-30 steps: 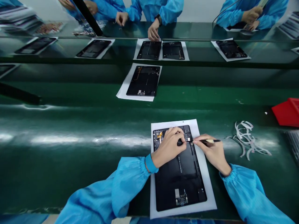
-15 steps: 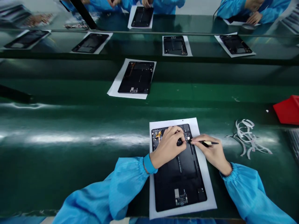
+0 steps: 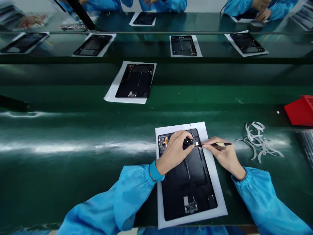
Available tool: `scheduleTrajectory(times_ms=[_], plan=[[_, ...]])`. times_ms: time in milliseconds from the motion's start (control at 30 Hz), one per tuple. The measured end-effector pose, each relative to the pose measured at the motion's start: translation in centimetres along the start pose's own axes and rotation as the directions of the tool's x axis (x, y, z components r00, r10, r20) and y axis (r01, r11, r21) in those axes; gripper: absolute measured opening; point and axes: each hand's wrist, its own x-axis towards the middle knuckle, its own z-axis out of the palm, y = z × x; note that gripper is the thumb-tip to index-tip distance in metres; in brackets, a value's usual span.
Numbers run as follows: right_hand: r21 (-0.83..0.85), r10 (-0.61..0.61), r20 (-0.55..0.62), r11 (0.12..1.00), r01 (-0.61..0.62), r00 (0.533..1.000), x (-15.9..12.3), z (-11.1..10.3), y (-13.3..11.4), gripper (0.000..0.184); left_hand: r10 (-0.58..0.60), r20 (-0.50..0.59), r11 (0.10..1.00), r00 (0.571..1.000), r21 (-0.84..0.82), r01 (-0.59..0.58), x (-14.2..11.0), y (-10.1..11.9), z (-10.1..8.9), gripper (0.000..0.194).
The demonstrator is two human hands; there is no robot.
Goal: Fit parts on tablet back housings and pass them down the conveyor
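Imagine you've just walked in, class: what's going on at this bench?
A person in blue sleeves works on an opened tablet-like device lying on a white sheet. The right hand grips a slim tool, its tip near the device's upper right edge. The left hand is over its upper part, thumb and index finger apart. White strips lie to the right. Beyond, co-workers are near similar devices.

Red bin (image 3: pixel 299 111) nr R edge; tangled white strips (image 3: pixel 258 142) nearby; blk strut (image 3: pixel 81 14) back L.

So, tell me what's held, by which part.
The right hand pinches a pen-like tool near its tip. The left hand bends over the tablet; whether it holds anything cannot be told.
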Motion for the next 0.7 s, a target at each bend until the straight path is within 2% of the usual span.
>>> scheduleTrajectory(times_ms=[167, 433, 567, 633, 700], plan=[[0.001, 0.035, -0.016, 0.999, -0.035, 0.999, -0.1, 0.0, 0.1, 0.019, -0.007, -0.003, 1.0, 1.0, 0.0, 0.007, 0.1, 0.0, 0.0, 0.015], [-0.076, -0.063, -0.042, 0.995, 0.06, 0.997, -0.4, -0.6, 1.1, 0.015, -0.006, 0.021, 1.0, 1.0, 0.023, 0.005, 0.4, 0.0, 0.0, 0.014], [-0.066, -0.072, -0.025, 0.995, 0.07, 0.997, -0.3, -0.6, 1.0, 0.013, -0.017, 0.041, 0.998, 0.999, 0.066, 0.014, 0.8, 0.3, -0.2, 0.013], [-0.057, -0.073, -0.043, 0.996, 0.071, 0.996, -0.2, -0.6, 0.9, 0.012, 0.023, 0.069, 0.996, 0.997, 0.089, -0.029, 0.9, 0.4, -0.6, 0.011], [-0.023, -0.063, -0.113, 0.998, 0.061, 0.992, -0.1, -0.6, 1.0, 0.013, 0.087, 0.084, 0.992, 0.993, 0.088, -0.094, 0.6, 0.5, -1.2, 0.008]])
